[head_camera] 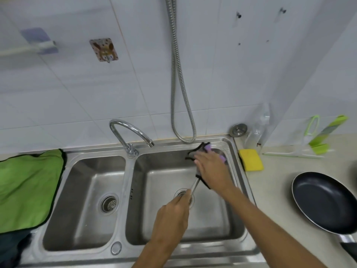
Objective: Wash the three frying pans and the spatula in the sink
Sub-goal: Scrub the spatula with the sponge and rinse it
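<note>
Left hand: nearest item, low over the right basin of the sink, above the drain. Fingers curled tight round the near end of the spatula.

Spatula: thin metal shaft. Long axis runs from the left hand's grip up and away to the right, toward the far right corner of the basin. Head hidden under cloth and right hand, so its shape cannot be told.

Right hand: at the far end of the shaft, laid on a cloth, black with purple showing. Fingers look stretched over the cloth and pressing; blur hides whether the thumb wraps beneath, so the grip cannot be called.

Judgement: spatula-washing step. Any wiping stroke must travel along the shaft's axis, between the two hands, with the left hand as anchor. The right hand is the one on the working end.

Pan: dark, on the counter right of the sink, well apart from both hands; right arm nearer. Only this one pan in view.

Sponge: yellow, just beside the basin's right rim.

Tap: spout over the basin's near-left part; no water seen.

Towel: green, left of the sink.
</note>
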Demonstrator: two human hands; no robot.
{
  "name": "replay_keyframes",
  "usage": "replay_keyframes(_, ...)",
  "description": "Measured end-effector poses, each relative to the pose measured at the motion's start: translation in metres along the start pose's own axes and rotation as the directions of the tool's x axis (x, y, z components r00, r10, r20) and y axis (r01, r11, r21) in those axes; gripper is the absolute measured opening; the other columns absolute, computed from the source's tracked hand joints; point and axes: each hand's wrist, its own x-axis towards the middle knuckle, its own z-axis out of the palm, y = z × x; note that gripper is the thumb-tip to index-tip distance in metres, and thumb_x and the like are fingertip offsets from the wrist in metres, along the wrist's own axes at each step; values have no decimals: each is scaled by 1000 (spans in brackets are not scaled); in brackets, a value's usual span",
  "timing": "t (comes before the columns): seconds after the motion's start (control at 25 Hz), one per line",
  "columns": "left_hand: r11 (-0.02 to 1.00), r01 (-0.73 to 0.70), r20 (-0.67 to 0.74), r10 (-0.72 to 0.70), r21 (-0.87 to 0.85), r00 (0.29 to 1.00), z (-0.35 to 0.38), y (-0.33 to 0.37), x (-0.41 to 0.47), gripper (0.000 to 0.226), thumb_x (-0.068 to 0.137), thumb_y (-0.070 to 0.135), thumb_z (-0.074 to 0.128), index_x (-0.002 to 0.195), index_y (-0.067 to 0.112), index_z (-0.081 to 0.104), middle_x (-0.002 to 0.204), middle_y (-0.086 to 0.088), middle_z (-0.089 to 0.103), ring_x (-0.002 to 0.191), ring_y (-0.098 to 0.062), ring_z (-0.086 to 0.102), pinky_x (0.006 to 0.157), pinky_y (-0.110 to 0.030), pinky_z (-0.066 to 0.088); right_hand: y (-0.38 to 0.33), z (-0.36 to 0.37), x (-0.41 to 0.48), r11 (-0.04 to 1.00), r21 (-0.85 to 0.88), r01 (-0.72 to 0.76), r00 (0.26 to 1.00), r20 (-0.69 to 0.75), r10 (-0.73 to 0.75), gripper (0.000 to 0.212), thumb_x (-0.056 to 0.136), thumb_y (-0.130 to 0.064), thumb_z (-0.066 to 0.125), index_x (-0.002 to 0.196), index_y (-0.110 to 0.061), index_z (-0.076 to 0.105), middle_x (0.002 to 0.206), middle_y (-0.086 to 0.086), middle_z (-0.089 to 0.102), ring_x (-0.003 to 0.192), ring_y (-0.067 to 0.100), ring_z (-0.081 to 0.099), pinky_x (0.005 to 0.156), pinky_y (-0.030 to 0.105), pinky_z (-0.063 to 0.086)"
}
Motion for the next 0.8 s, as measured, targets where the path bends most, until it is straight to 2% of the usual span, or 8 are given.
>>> replay_keyframes(0.12,983,153,50,-148,-101,988,3,-2,3,24,103,23,53,126,20,53,96,-1,73,79,-25,67,67,-34,49,-34,27,-43,954,278,109,993,5,-115,32,107,-30,42,120,-19,70,129,-6,68,131,13,54,117,43,36)
replay_keyframes(0.24,970,220,88,-211,-103,973,3,-6,-5,24,106,28,48,128,18,50,96,-1,71,82,-24,66,72,-37,52,-46,40,-76,901,382,204,974,15,-227,35,109,-32,39,122,-20,69,131,-10,65,135,6,49,123,31,25)
replay_keyframes(0.32,974,207,91,-199,-90,976,1,-3,-10,26,106,29,47,130,20,48,97,-1,71,83,-24,66,68,-33,47,-36,37,-73,915,287,283,957,-18,-290,28,105,-29,47,117,-21,71,129,-9,67,129,8,54,121,29,30)
replay_keyframes(0.4,983,170,95,-163,-73,982,-1,2,-13,26,106,32,49,130,22,49,98,-1,71,85,-25,67,68,-31,43,-9,27,-44,956,44,292,956,-50,-289,21,96,-26,55,106,-21,73,121,-3,71,117,17,63,112,35,41)
replay_keyframes(0.52,989,132,100,-125,-67,987,-1,13,-15,27,106,37,49,130,24,49,100,0,71,85,-25,67,73,-34,49,27,1,3,965,-237,113,991,94,-93,24,98,-23,48,107,-20,71,120,0,69,112,20,63,104,36,40)
replay_keyframes(0.68,977,163,119,-147,-135,982,-4,15,-6,21,104,37,53,121,25,52,93,1,70,74,-19,61,70,-31,50,21,-15,19,965,-227,-129,986,76,150,43,107,-34,34,103,-14,71,103,6,68,97,25,66,79,36,50)
replay_keyframes(0.76,900,252,164,-205,-356,965,-8,17,-3,9,101,32,60,107,24,60,84,3,72,64,-13,61,63,-30,51,7,-12,10,979,-203,-27,997,68,42,60,104,-40,12,105,-17,68,99,4,65,95,24,63,76,35,48)
replay_keyframes(0.8,797,331,212,-257,-505,943,-9,18,0,7,101,29,62,100,22,64,80,1,74,57,-10,59,57,-30,51,-1,-8,3,988,-142,61,995,89,-48,70,102,-45,3,104,-18,68,97,3,65,93,22,61,76,34,46)
